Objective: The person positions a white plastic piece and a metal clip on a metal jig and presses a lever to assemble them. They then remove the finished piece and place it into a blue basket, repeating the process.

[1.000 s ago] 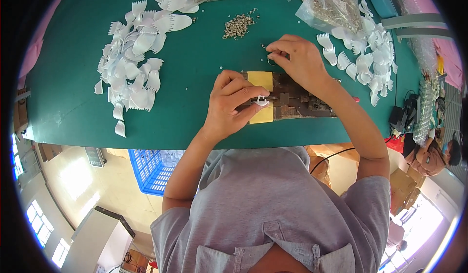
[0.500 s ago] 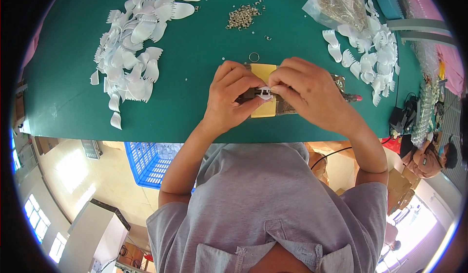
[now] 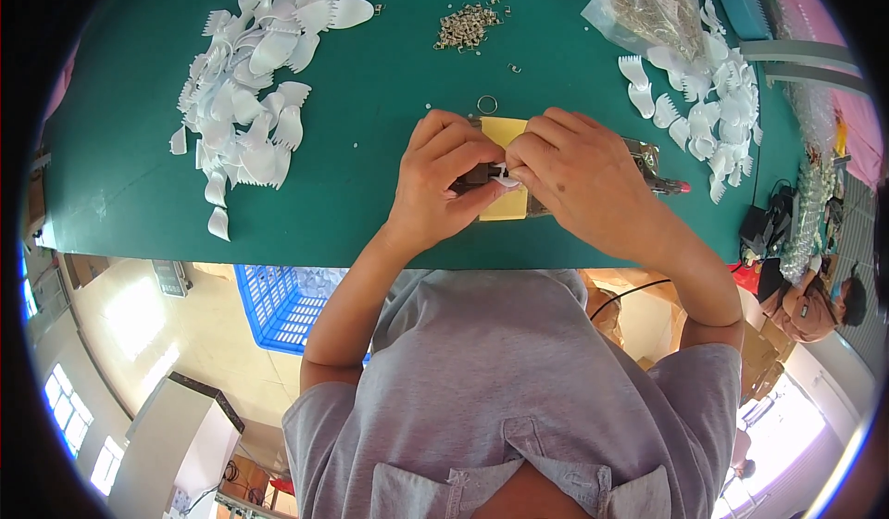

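Between my hands is a small white plastic piece (image 3: 507, 181), mostly covered by fingers. My left hand (image 3: 428, 186) pinches it from the left with thumb and forefinger. From the right, my right hand (image 3: 585, 178) closes its thumb and fingers against the same piece; whatever its fingertips hold is hidden. Both hands are over a dark fixture (image 3: 641, 156) with a yellow pad (image 3: 503, 130), set near the table's front edge. Just beyond the pad a thin metal ring (image 3: 487, 104) lies on the green table (image 3: 370, 84).
A heap of white comb-toothed plastic pieces (image 3: 250, 112) spreads at the left, another (image 3: 708, 116) at the right. Small metal clips (image 3: 466, 28) are piled at the back middle. A clear bag (image 3: 644, 10) of metal parts is back right. Below stands a blue basket (image 3: 269, 311).
My right fingers have moved slightly left, closing over the white piece and covering more of it. My left hand keeps its hold. The whole view has shifted a little.
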{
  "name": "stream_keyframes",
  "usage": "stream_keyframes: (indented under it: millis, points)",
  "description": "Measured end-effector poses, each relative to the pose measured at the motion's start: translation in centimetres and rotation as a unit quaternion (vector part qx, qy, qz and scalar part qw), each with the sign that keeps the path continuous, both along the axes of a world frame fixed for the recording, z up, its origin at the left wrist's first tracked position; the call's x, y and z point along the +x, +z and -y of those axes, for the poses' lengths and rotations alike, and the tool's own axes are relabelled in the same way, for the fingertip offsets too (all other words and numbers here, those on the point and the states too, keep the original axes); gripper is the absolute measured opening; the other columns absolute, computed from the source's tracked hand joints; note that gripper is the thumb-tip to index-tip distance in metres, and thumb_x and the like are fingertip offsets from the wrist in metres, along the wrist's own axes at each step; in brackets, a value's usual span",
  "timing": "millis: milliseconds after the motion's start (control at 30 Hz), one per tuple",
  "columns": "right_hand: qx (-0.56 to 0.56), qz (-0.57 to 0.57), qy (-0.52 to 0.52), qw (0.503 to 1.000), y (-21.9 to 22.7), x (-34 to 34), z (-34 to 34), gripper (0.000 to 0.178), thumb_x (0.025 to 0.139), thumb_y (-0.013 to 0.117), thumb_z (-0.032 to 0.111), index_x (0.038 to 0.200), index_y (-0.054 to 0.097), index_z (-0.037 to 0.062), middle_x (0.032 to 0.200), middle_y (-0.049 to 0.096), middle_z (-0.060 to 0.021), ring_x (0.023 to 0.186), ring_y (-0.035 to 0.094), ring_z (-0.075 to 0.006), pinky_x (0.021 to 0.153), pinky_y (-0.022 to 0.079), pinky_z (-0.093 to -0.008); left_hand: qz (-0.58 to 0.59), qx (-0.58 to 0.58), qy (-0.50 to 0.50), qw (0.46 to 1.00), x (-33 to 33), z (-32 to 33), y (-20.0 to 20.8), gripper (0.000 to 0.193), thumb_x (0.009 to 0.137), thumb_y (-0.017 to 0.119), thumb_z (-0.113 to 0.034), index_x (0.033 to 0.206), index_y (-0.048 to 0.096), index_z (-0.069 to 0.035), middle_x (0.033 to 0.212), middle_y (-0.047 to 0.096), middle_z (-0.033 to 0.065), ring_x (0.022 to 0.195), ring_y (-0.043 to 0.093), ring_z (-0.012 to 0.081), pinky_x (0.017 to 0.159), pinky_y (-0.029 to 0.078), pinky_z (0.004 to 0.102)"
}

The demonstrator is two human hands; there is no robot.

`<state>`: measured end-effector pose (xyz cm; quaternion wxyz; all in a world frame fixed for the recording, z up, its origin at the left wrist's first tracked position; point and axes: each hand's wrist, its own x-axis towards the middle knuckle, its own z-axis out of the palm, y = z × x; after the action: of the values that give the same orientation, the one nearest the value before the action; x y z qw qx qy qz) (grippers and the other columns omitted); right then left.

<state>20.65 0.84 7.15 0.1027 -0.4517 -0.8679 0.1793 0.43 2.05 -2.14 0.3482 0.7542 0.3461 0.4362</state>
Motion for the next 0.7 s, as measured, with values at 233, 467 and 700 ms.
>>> stream_keyframes:
  millis: [233, 467, 700]
  points:
    - [-0.013, -0.005, 0.002, 1.000, 0.11, 0.06, -0.17, 0.009, 0.095, 0.069, 0.012, 0.096, 0.061, 0.0086, 0.088, 0.059, -0.0050, 0.088, 0.060, -0.0255, 0.076, 0.052, -0.0404, 0.004, 0.009, -0.002, 1.000, 0.04, -0.18, -0.23, 0.033, 0.061, 0.091, -0.007, 0.089, 0.074, -0.008, 0.092, 0.071, 0.0023, 0.093, 0.062, 0.0267, 0.081, 0.051, 0.0398]
    - [-0.008, 0.001, 0.010, 1.000, 0.14, -0.12, -0.28, 0.010, 0.095, 0.069, 0.013, 0.095, 0.060, 0.0083, 0.088, 0.058, -0.0051, 0.087, 0.060, -0.0254, 0.075, 0.051, -0.0400, 0.014, 0.012, -0.003, 1.000, -0.03, -0.19, -0.27, 0.032, 0.060, 0.089, -0.007, 0.088, 0.073, -0.008, 0.092, 0.071, 0.0018, 0.094, 0.062, 0.0268, 0.083, 0.050, 0.0407]
    - [-0.015, 0.018, 0.006, 1.000, 0.42, -0.34, -0.20, 0.010, 0.094, 0.070, 0.012, 0.095, 0.060, 0.0082, 0.088, 0.059, -0.0054, 0.088, 0.060, -0.0258, 0.074, 0.052, -0.0401, 0.014, 0.010, -0.006, 1.000, -0.09, -0.17, -0.57, 0.032, 0.060, 0.088, -0.007, 0.088, 0.073, -0.008, 0.092, 0.071, 0.0019, 0.095, 0.062, 0.0272, 0.085, 0.049, 0.0415]
